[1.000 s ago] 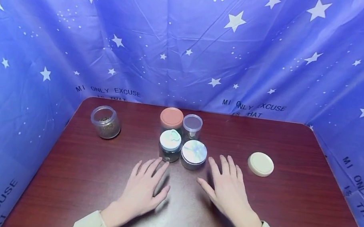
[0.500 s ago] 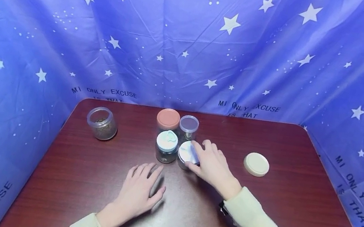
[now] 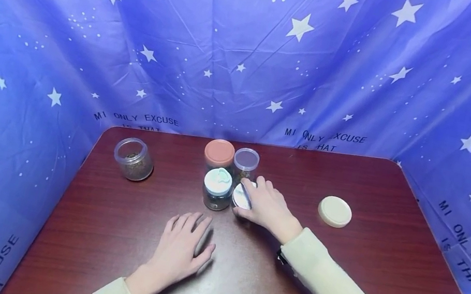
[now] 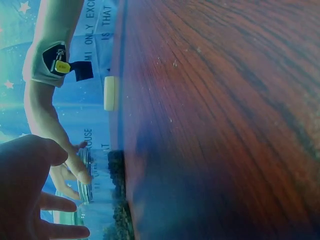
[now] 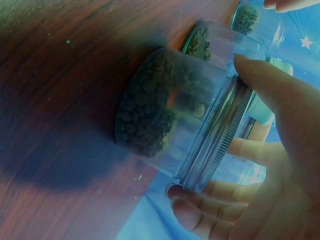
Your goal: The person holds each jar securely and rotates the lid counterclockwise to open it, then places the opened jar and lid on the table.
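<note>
My right hand (image 3: 269, 206) grips a clear jar by its silver screw lid (image 3: 242, 196), thumb on one side of the rim and fingers on the other. Dark, pebble-like bits fill the lower part of this jar (image 5: 150, 105), which stands on the table. Left of it is a jar with a pale, wavy-patterned lid (image 3: 218, 183). Behind stand an orange-lidded jar (image 3: 219, 152) and a smaller jar with a see-through lid (image 3: 246, 159). My left hand (image 3: 180, 245) is nearer the front, palm down with fingers spread, holding nothing.
On the left of the reddish-brown table (image 3: 107, 229) stands a lidless clear jar (image 3: 137, 166) with dark bits inside. A cream round lid (image 3: 335, 211) lies to the right. Blue star-printed curtains (image 3: 215, 49) hang around the table.
My right hand has moved left from beside the silver-lidded jar onto its lid and closed around it. My left hand has stayed nearly in place, slightly back from the pale-lidded jar.
</note>
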The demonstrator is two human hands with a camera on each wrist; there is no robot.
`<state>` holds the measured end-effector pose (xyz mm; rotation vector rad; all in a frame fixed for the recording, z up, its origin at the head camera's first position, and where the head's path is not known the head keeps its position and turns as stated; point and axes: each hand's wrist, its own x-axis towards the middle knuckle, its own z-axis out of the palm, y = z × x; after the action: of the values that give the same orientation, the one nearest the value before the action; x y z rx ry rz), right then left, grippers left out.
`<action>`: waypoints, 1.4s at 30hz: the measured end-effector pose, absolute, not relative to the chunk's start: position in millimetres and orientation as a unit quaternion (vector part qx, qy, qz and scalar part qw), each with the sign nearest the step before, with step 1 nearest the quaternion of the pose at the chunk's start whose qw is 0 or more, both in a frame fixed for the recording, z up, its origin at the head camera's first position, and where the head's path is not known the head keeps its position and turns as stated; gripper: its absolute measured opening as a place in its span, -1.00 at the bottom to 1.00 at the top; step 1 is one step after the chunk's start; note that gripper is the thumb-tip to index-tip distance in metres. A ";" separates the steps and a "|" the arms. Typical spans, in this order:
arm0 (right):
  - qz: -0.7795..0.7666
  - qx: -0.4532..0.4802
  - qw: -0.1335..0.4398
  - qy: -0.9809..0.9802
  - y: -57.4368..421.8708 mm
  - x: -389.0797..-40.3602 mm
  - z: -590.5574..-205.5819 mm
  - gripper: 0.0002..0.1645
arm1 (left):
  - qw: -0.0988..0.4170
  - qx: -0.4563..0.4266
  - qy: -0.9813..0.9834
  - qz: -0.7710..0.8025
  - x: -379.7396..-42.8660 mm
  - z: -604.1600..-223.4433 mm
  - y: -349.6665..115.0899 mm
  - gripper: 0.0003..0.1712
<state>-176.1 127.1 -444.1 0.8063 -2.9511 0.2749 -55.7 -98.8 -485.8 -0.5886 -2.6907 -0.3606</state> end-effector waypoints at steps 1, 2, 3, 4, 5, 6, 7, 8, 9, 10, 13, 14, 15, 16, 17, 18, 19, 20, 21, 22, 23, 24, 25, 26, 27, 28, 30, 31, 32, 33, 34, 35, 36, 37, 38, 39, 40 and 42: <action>0.093 0.261 0.031 -0.960 126.6 -176.3 -443.4 -0.07 | 0.182 -0.208 -0.953 -0.128 -55.6 -485.9 -98.9 -0.35; 0.096 0.260 0.028 -0.960 126.1 -176.7 -443.2 -0.07 | 0.182 -0.208 -0.953 -0.128 -55.5 -485.9 -98.9 -0.35; 0.100 0.259 0.025 -0.960 125.7 -177.0 -443.1 -0.08 | 0.182 -0.207 -0.953 -0.128 -55.4 -485.9 -99.0 -0.35; 0.103 0.258 0.023 -0.960 125.5 -177.2 -443.2 -0.09 | 0.182 -0.207 -0.953 -0.127 -55.2 -486.2 -99.0 -0.35; 0.106 0.257 0.021 -0.960 125.3 -177.3 -443.4 -0.10 | 0.182 -0.207 -0.953 -0.127 -55.0 -486.5 -99.0 -0.35; 0.109 0.257 0.020 -0.960 125.0 -177.4 -443.8 -0.11 | 0.182 -0.207 -0.953 -0.127 -54.9 -486.8 -98.9 -0.35; 0.111 0.257 0.021 -0.960 124.9 -177.4 -444.4 -0.12 | 0.181 -0.207 -0.953 -0.126 -54.5 -487.2 -98.8 -0.35; 0.113 0.257 0.023 -0.960 125.0 -177.5 -445.4 -0.13 | 0.180 -0.207 -0.953 -0.125 -54.2 -487.7 -98.6 -0.36; 0.115 0.257 0.024 -0.959 125.3 -177.5 -446.2 -0.14 | 0.179 -0.207 -0.954 -0.125 -53.9 -488.3 -98.4 -0.36; 0.116 0.258 0.025 -0.959 125.9 -177.7 -447.2 -0.15 | 0.179 -0.207 -0.954 -0.125 -53.6 -489.0 -98.3 -0.36; 0.121 0.261 0.030 -0.957 128.0 -177.8 -449.4 -0.15 | 0.178 -0.207 -0.954 -0.126 -52.8 -490.5 -98.2 -0.36; 0.122 0.262 0.030 -0.957 129.0 -177.8 -449.9 -0.15 | 0.177 -0.207 -0.954 -0.127 -52.6 -490.9 -98.3 -0.36; 0.122 0.262 0.030 -0.957 130.1 -177.6 -450.4 -0.15 | 0.177 -0.208 -0.953 -0.129 -52.4 -491.2 -98.5 -0.35; 0.123 0.262 0.029 -0.957 131.2 -177.2 -450.4 -0.16 | 0.178 -0.207 -0.953 -0.130 -52.3 -491.5 -98.6 -0.35; 0.122 0.262 0.030 -0.957 132.6 -176.3 -450.1 -0.16 | 0.178 -0.207 -0.953 -0.132 -52.1 -491.7 -98.8 -0.35; 0.124 0.262 0.030 -0.957 134.0 -175.2 -449.7 -0.16 | 0.179 -0.207 -0.953 -0.133 -51.9 -491.9 -98.9 -0.36; 0.125 0.262 0.032 -0.956 135.8 -174.0 -449.0 -0.17 | 0.180 -0.207 -0.952 -0.135 -51.8 -492.1 -99.1 -0.36; 0.128 0.262 0.033 -0.956 137.7 -172.3 -448.2 -0.17 | 0.180 -0.208 -0.952 -0.137 -51.7 -492.2 -99.2 -0.36; 0.133 0.261 0.034 -0.955 139.7 -170.2 -447.2 -0.17 | 0.181 -0.208 -0.951 -0.138 -51.6 -492.4 -99.4 -0.36; 0.139 0.261 0.036 -0.955 141.7 -167.6 -445.8 -0.17 | 0.181 -0.208 -0.951 -0.138 -51.5 -492.6 -99.5 -0.36; 0.143 0.262 0.040 -0.954 143.8 -164.8 -444.7 -0.17 | 0.180 -0.209 -0.951 -0.138 -51.5 -492.8 -99.7 -0.36; 0.150 0.262 0.045 -0.952 145.8 -161.9 -443.5 -0.17 | 0.180 -0.209 -0.952 -0.136 -51.5 -493.1 -99.9 -0.36; 0.154 0.264 0.051 -0.951 147.7 -158.8 -442.1 -0.18 | 0.179 -0.209 -0.952 -0.135 -51.5 -493.5 -100.1 -0.37; 0.161 0.265 0.057 -0.949 149.3 -155.3 -440.6 -0.18 | 0.178 -0.210 -0.952 -0.134 -51.4 -493.8 -100.4 -0.37; 0.164 0.266 0.065 -0.948 150.9 -151.8 -439.2 -0.19 | 0.177 -0.210 -0.952 -0.134 -51.5 -494.2 -100.7 -0.36; 0.167 0.268 0.073 -0.946 152.4 -148.3 -438.0 -0.19 | 0.176 -0.210 -0.953 -0.132 -51.4 -494.6 -101.0 -0.36; 0.173 0.268 0.088 -0.944 154.9 -141.0 -435.0 -0.21 | 0.173 -0.209 -0.953 -0.132 -51.5 -495.1 -101.6 -0.36; 0.177 0.267 0.093 -0.943 156.0 -137.3 -433.3 -0.22 | 0.172 -0.208 -0.954 -0.131 -51.6 -495.2 -101.8 -0.35; 0.180 0.265 0.097 -0.942 156.9 -133.5 -431.5 -0.23 | 0.169 -0.208 -0.954 -0.131 -51.7 -495.3 -102.0 -0.34; 0.184 0.263 0.100 -0.942 157.8 -129.6 -429.5 -0.23 | 0.167 -0.207 -0.955 -0.130 -51.9 -495.3 -102.1 -0.33; 0.190 0.262 0.103 -0.941 158.4 -125.7 -427.3 -0.24 | 0.166 -0.206 -0.956 -0.129 -52.0 -495.2 -102.2 -0.32; 0.195 0.261 0.106 -0.939 158.8 -122.0 -424.8 -0.23 | 0.165 -0.205 -0.956 -0.128 -52.3 -494.9 -102.2 -0.30; 0.199 0.261 0.108 -0.938 159.1 -118.5 -422.4 -0.23 | 0.164 -0.204 -0.957 -0.127 -52.5 -494.5 -102.3 -0.29; 0.202 0.262 0.112 -0.937 159.3 -115.1 -420.0 -0.23 | 0.164 -0.204 -0.957 -0.126 -52.8 -494.1 -102.3 -0.27; 0.205 0.263 0.116 -0.936 159.2 -111.9 -417.5 -0.22 | 0.164 -0.203 -0.957 -0.126 -53.0 -493.7 -102.4 -0.26; 0.209 0.265 0.121 -0.934 159.2 -108.8 -415.3 -0.22 | 0.165 -0.203 -0.957 -0.125 -53.3 -493.3 -102.6 -0.25; 0.210 0.267 0.125 -0.932 159.1 -106.0 -413.4 -0.22 | 0.165 -0.203 -0.957 -0.125 -53.5 -492.9 -102.7 -0.23; 0.214 0.272 0.135 -0.929 158.9 -100.7 -409.9 -0.21 | 0.165 -0.204 -0.957 -0.124 -53.9 -492.1 -103.1 -0.22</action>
<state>-100.7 158.9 -409.9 0.7874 -2.6907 0.6207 -53.9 -103.1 -492.1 -0.5801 -2.7278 -0.3520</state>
